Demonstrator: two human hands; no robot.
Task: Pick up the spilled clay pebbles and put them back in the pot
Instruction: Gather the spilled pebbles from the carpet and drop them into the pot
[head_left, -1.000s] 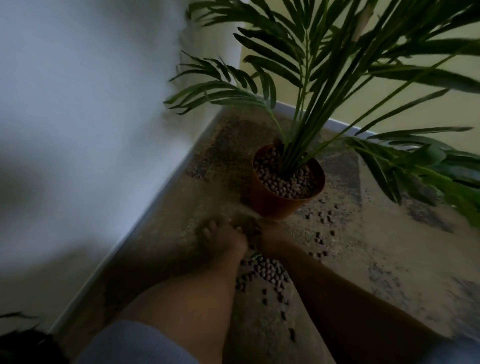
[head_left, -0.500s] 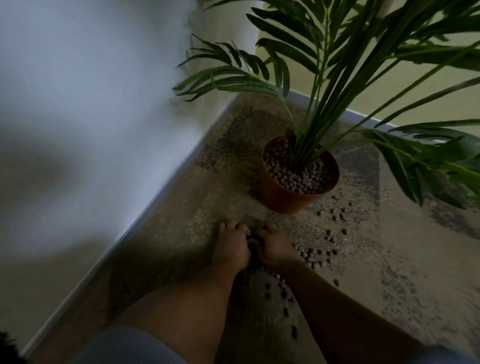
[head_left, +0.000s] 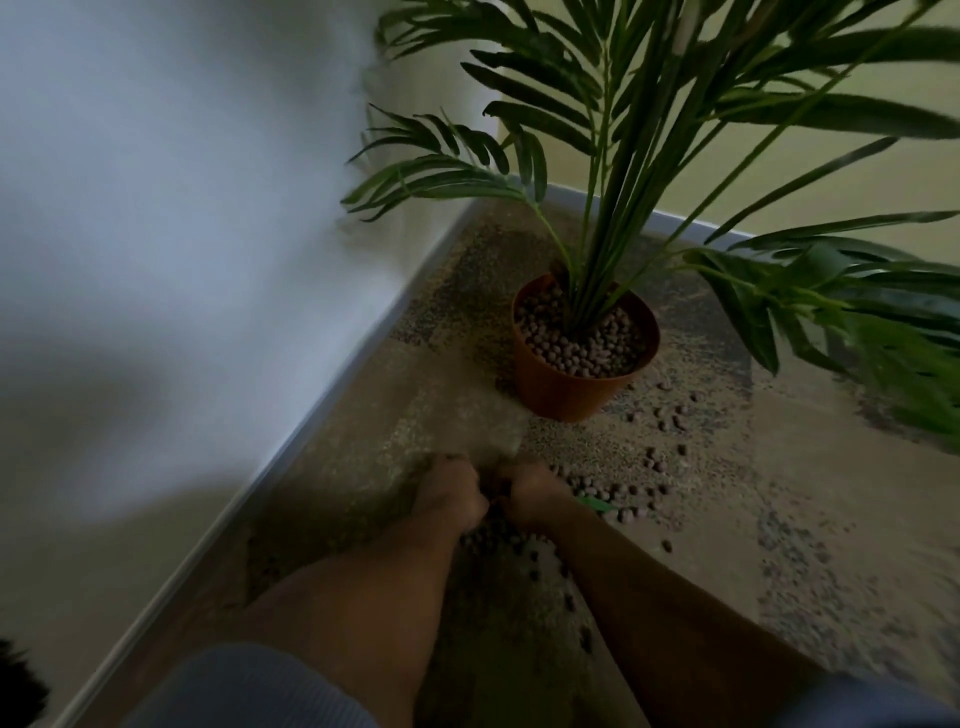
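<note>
Kneeling view: two bare forearms reach forward from two grey-blue sleeves at the bottom edge, down to a mottled brown rug on the floor.
Left hand: left hand rests knuckles-up on the rug, its fingers curled under; whether they grip anything cannot be told in the dim light.
Right hand: right hand sits just beside the left, nearly touching it, fingers also curled down; dark pebbles show in the gap between the two hands, but a firm grasp cannot be told.
Spilled pebbles, near: clay pebbles lie loose on the rug; about six to eight single ones trail between the forearms, and a denser blurred cluster lies under the wrists, too blurred to count.
Spilled pebbles, middle: a row of roughly ten runs to the right of the right hand, with one small green leaf scrap among them.
Spilled pebbles, far: about ten more are scattered near the right foot of the pot.
Pot: one orange-brown pot stands upright on the rug, beyond the hands, filled near its rim with pebbles.
Plant: one palm plant rises from the pot, fronds spreading overhead.
Walls: two walls meet in a corner behind the pot, one white wall on the left, one yellow-green wall at the back, each with a pale skirting board.
</note>
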